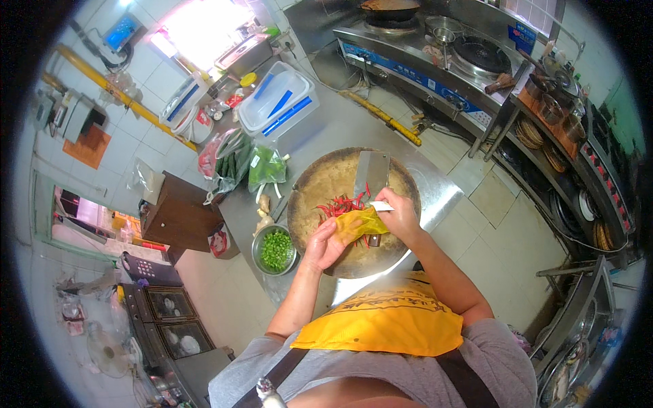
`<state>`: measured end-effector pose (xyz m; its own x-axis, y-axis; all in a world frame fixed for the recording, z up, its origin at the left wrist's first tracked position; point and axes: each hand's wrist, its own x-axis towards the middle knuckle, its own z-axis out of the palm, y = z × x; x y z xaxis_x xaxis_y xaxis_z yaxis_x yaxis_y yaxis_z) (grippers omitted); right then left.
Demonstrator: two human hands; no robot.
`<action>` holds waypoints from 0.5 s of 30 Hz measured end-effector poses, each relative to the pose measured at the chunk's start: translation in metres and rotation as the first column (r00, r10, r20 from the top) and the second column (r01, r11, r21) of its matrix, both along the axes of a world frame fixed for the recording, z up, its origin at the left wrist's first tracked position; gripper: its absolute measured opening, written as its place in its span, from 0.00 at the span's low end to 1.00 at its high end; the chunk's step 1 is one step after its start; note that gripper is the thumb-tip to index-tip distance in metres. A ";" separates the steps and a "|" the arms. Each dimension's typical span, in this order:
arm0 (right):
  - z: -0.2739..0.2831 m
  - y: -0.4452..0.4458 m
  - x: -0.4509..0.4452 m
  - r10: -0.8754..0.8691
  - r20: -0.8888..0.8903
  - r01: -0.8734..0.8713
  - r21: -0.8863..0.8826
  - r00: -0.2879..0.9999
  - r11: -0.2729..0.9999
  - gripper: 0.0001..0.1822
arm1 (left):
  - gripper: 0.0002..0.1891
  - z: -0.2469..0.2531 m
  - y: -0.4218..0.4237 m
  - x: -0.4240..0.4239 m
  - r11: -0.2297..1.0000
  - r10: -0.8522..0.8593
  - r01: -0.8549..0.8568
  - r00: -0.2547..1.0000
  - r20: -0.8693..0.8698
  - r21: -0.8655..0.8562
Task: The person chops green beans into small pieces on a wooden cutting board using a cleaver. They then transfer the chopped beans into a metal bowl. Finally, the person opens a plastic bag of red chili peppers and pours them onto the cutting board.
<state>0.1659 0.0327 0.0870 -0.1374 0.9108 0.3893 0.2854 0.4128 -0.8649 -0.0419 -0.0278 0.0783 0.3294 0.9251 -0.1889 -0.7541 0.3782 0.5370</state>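
Observation:
My right hand [400,215] grips one end of a yellow mesh bag [365,224], with a white tag [381,205] by its fingers. My left hand [322,246] holds the bag's other end, and some of its fingers show through the mesh. Beneath both hands is a round wooden chopping block [317,178] with a dark rim. A heap of red chillies [343,205] lies on it, partly hidden by the bag. Flat on the block rests a cleaver [371,171], its blade pointing away from me and its handle partly covered.
Left of the block stand a metal bowl of chopped greens [275,250], ginger pieces [264,222] and a bag of green peppers [268,166]. Plastic tubs [278,104] sit farther back on the steel table [331,120]. A stove [408,71] and a shelf rack [546,140] stand right.

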 end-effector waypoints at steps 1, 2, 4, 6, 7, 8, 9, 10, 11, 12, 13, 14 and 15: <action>-0.001 0.000 0.000 0.015 -0.018 -0.015 -0.030 1.000 0.999 0.06 | 0.16 0.008 0.000 0.007 1.000 -0.011 0.012 1.000 0.029 -0.021; -0.002 -0.001 0.000 0.029 -0.037 -0.031 -0.059 0.999 0.998 0.05 | 0.18 0.011 0.000 0.011 0.999 -0.021 0.024 0.998 0.059 -0.042; -0.005 -0.002 -0.002 0.061 -0.061 -0.066 -0.087 0.996 0.994 0.05 | 0.20 0.008 0.001 0.014 0.998 -0.054 0.056 0.994 0.099 -0.023; -0.013 -0.001 -0.004 0.096 -0.069 -0.101 -0.086 0.993 0.991 0.05 | 0.20 -0.001 0.003 0.012 0.994 -0.108 0.108 0.986 0.125 0.001; -0.015 -0.001 -0.006 0.075 -0.096 -0.085 -0.114 0.993 0.990 0.05 | 0.20 -0.009 0.004 0.010 0.989 -0.145 0.144 0.981 0.131 0.016; -0.016 -0.001 -0.008 0.053 -0.123 -0.070 -0.142 0.991 0.987 0.05 | 0.20 -0.015 0.005 0.008 0.983 -0.183 0.180 0.974 0.136 0.032; -0.012 -0.002 -0.010 0.029 -0.150 -0.055 -0.172 0.988 0.984 0.05 | 0.19 -0.015 0.004 0.009 0.981 -0.191 0.188 0.975 0.115 0.037; -0.007 -0.002 -0.009 0.019 -0.114 -0.039 -0.180 0.993 0.983 0.06 | 0.19 -0.016 0.004 0.009 0.980 -0.200 0.197 0.975 0.093 0.042; 0.000 -0.004 -0.007 0.009 -0.079 -0.023 -0.188 0.997 0.982 0.06 | 0.18 -0.016 0.004 0.010 0.978 -0.208 0.206 0.975 0.071 0.047; 0.006 -0.005 -0.006 -0.004 -0.044 -0.005 -0.194 0.999 0.981 0.06 | 0.18 -0.013 0.001 0.011 0.982 -0.187 0.186 0.982 0.024 0.031; 0.006 -0.004 -0.006 0.003 -0.037 -0.010 -0.188 0.999 0.982 0.07 | 0.19 -0.010 0.001 0.014 0.976 -0.205 0.208 0.977 -0.056 0.063; 0.005 -0.004 -0.006 0.011 -0.030 -0.016 -0.182 1.000 0.983 0.07 | 0.19 -0.006 0.000 0.017 0.968 -0.218 0.232 0.966 -0.136 0.092; 0.004 -0.005 -0.007 0.018 -0.022 -0.022 -0.177 1.000 0.984 0.07 | 0.20 0.000 -0.002 0.019 0.959 -0.227 0.257 0.950 -0.215 0.119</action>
<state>0.1592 0.0277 0.0914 -0.1502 0.9627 0.2249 0.2599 0.2579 -0.9305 -0.0230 -0.0296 0.0780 0.5163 0.8442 -0.1442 -0.5226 0.4439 0.7278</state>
